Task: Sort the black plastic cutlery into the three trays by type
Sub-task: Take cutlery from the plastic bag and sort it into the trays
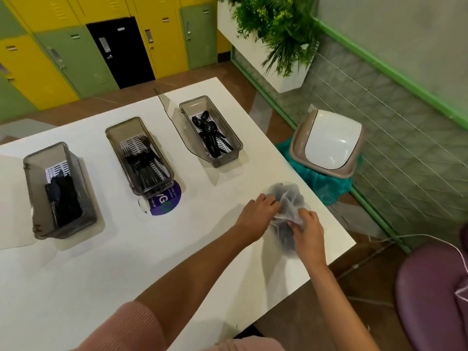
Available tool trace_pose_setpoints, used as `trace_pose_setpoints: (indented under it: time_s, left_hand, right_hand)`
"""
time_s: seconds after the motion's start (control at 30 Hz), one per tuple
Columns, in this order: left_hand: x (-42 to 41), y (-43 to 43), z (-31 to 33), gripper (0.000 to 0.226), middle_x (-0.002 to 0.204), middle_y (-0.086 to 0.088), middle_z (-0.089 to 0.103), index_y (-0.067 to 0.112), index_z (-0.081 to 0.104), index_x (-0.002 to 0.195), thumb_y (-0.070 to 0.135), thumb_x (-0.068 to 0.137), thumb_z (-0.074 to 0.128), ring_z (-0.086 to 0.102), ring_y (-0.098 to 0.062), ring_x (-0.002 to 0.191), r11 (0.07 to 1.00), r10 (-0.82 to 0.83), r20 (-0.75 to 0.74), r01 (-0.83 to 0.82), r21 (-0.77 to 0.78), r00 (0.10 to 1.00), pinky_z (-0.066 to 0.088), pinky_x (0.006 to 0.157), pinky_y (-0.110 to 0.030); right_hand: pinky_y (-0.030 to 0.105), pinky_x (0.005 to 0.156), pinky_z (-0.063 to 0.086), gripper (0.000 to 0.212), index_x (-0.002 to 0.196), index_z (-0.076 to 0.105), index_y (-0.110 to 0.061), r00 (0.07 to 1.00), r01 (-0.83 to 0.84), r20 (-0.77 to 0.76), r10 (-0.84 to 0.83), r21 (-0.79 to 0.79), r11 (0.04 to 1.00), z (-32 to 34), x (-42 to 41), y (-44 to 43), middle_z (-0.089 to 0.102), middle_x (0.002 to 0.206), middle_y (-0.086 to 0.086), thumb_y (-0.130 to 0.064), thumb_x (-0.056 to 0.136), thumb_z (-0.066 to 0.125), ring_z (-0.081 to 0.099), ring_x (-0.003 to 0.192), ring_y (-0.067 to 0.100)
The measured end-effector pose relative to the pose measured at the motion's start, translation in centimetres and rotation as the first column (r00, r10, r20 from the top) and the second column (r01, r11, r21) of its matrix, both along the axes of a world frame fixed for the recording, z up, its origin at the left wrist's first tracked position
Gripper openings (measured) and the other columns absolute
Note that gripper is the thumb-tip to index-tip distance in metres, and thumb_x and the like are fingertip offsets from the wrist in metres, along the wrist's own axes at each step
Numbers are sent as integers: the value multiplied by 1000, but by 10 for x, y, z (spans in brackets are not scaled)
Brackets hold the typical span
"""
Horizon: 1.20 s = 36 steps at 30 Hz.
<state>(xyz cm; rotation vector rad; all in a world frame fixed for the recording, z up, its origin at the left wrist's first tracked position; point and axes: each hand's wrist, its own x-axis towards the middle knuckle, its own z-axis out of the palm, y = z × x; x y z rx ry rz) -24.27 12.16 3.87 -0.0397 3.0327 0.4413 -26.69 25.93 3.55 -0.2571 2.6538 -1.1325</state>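
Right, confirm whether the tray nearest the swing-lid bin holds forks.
No, the tray nearest the swing-lid bin holds black spoons, their oval bowls showing.

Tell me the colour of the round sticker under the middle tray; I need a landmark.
The sticker is purple with white lettering; the head view shows it.

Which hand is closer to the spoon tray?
Left. The left hand grips the bag on the side toward the spoon tray; right hand pinches it on the near side, farther.
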Motion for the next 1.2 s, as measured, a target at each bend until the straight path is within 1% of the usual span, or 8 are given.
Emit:
trace_pose_setpoints:
  time_s: [0.17, 0.37, 0.63, 0.87, 1.0, 1.07, 1.13, 1.2]
  left_hand:
    - [32, -36, 12, 45, 128, -13, 45, 6, 46, 128, -9, 85, 44, 42, -31, 111, 998, 57, -101, -54, 38, 993, 38, 79, -36]
    - [80, -79, 19, 41, 136, -10, 39, 7, 48, 123, -5, 84, 52, 36, -25, 119, 979, 152, -68, -141, 145, 986, 37, 91, -27]
    - [163, -123, 30, 8, 107, -2, 55, 18, 49, 97, 13, 92, 53, 48, -14, 81, 837, 392, 86, -394, 381, 916, 35, 66, -20]
    - [209, -143, 19, 14, 88, 5, 53, 12, 58, 98, 20, 88, 64, 50, -14, 80, 674, 447, 268, -519, 527, 853, 38, 66, -9]
    - [214, -146, 15, 23, 88, 6, 57, 21, 55, 90, 27, 79, 75, 51, -11, 77, 647, 446, 307, -539, 539, 841, 41, 66, -15]
    - [213, -147, 18, 43, 90, 4, 59, 20, 55, 94, 34, 66, 85, 52, -9, 76, 597, 492, 273, -548, 585, 827, 44, 68, -21]
    - [209, -147, 19, 60, 94, 8, 54, 22, 52, 104, 39, 59, 88, 50, -5, 79, 572, 567, 198, -555, 604, 800, 44, 69, -20]
    - [205, -146, 18, 64, 101, 11, 45, 27, 51, 115, 47, 62, 84, 47, -3, 90, 624, 588, 103, -531, 573, 802, 44, 76, -17]
  right_hand:
    - [22, 93, 40, 26, 121, 60, -8, 983, -182, -40, 181, -40, 982, 9, -2, -29, 59, 123, 10, -13, 96, 52, 56, 108, 22]
    - [9, 83, 34, 28, 123, 57, -2, 878, -479, -36, 477, -62, 876, 29, 4, -79, 59, 114, 4, -12, 96, 52, 53, 100, 15]
    - [-2, 77, 36, 29, 118, 61, 0, 592, -795, 55, 804, -123, 593, 35, 31, -147, 57, 106, -2, 4, 90, 56, 54, 99, 13]
    - [25, 76, 51, 20, 98, 65, -18, 361, -894, 268, 893, -174, 413, 9, 50, -177, 66, 93, -1, -6, 82, 64, 61, 89, 19]
    - [22, 92, 49, 49, 121, 59, -23, 125, -872, 479, 869, -365, 327, 25, 42, -180, 63, 120, -3, -21, 76, 78, 58, 112, 8]
    - [21, 91, 49, 45, 121, 59, -22, 220, -804, 436, 873, -426, 415, 30, 35, -190, 63, 121, -4, -26, 79, 75, 57, 113, 7]
    - [16, 80, 49, 30, 113, 64, -16, 481, -691, 348, 805, -415, 592, 27, 31, -210, 66, 111, 1, -26, 85, 71, 61, 103, 12]
    - [26, 79, 52, 29, 111, 63, -11, 725, -521, 316, 612, -328, 788, 12, 30, -237, 66, 105, 6, -27, 88, 68, 62, 99, 20]
